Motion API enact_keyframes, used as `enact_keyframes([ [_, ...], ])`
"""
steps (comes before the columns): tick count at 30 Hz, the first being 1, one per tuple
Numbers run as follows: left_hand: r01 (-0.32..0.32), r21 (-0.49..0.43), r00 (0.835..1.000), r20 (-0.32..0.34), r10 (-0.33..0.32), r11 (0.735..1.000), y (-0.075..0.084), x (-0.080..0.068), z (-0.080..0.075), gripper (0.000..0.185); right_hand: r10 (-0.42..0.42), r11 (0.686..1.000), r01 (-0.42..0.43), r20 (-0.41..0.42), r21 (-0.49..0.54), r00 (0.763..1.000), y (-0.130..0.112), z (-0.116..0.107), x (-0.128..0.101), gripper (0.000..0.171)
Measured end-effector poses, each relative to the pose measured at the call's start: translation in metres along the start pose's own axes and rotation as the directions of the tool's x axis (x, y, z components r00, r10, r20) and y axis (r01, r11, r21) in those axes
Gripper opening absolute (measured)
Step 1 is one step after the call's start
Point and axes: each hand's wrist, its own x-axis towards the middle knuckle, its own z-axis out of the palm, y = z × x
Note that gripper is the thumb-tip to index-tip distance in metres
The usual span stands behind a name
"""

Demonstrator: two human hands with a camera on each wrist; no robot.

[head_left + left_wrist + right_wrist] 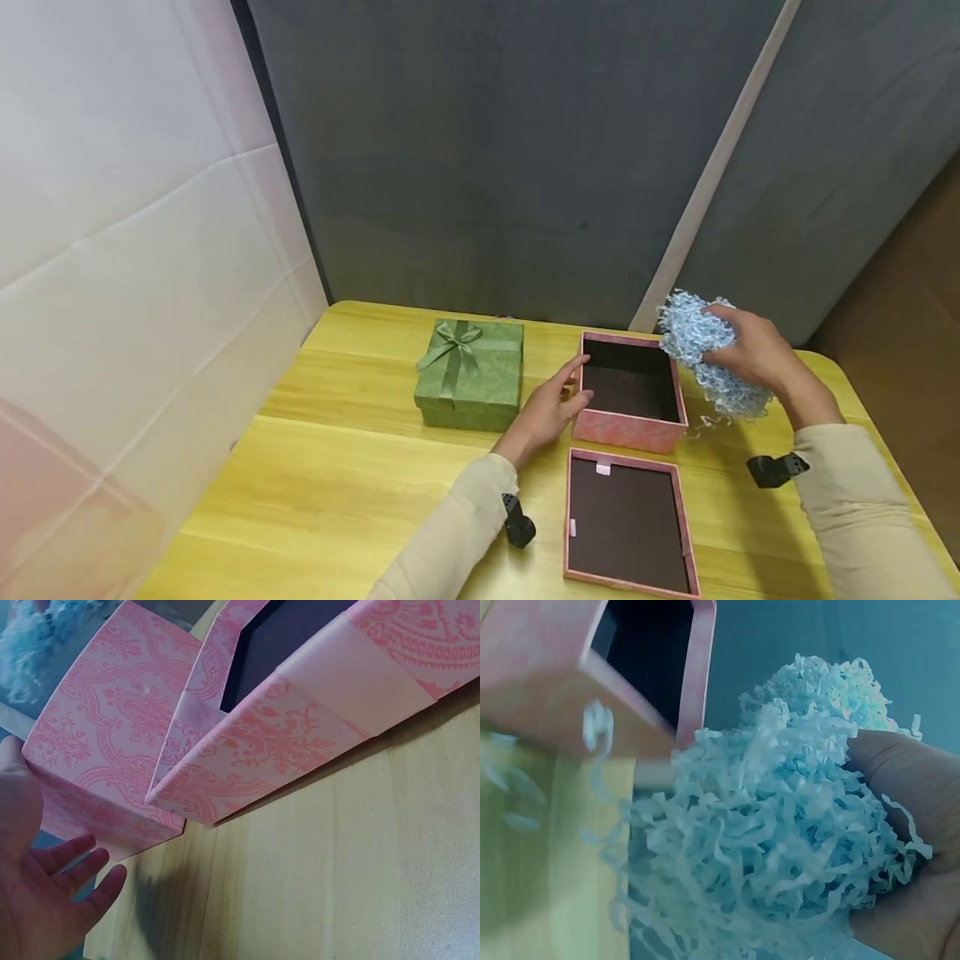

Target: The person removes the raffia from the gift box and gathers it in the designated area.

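A bundle of light-blue crinkled paper shred (693,332) is gripped in my right hand (757,354), raised beside the right rim of a pink box. Loose strands hang from the shred (757,832) in the right wrist view. The pink patterned box (630,429) stands uncovered, its dark inside bare. My left hand (546,410) is at the box's left side, fingers spread and fairly straight; in the left wrist view the hand (45,877) lies close along the box wall (112,712). Whether every finger touches it I cannot tell.
The pink box's lid (630,525) lies upturned on the yellow wooden table (337,475), just in front of the box. To the left stands a closed green gift box (480,375) with a ribbon bow. A grey curtain (480,167) hangs behind the table.
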Motion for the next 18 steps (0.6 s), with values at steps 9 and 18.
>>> enact_keyframes([
  [9, -0.01, -0.003, 1.0, -0.005, 0.01, 1.0, -0.001, -0.002, 0.003, 0.058, 0.09, 0.996, -0.089, 0.052, -0.019, 0.995, 0.061, 0.015, -0.013, 0.078],
  [18, -0.018, -0.001, 1.0, -0.018, 0.018, 1.0, 0.001, -0.002, 0.002, 0.058, 0.091, 0.994, -0.081, 0.162, -0.069, 0.982, 0.077, 0.053, -0.013, 0.079],
])
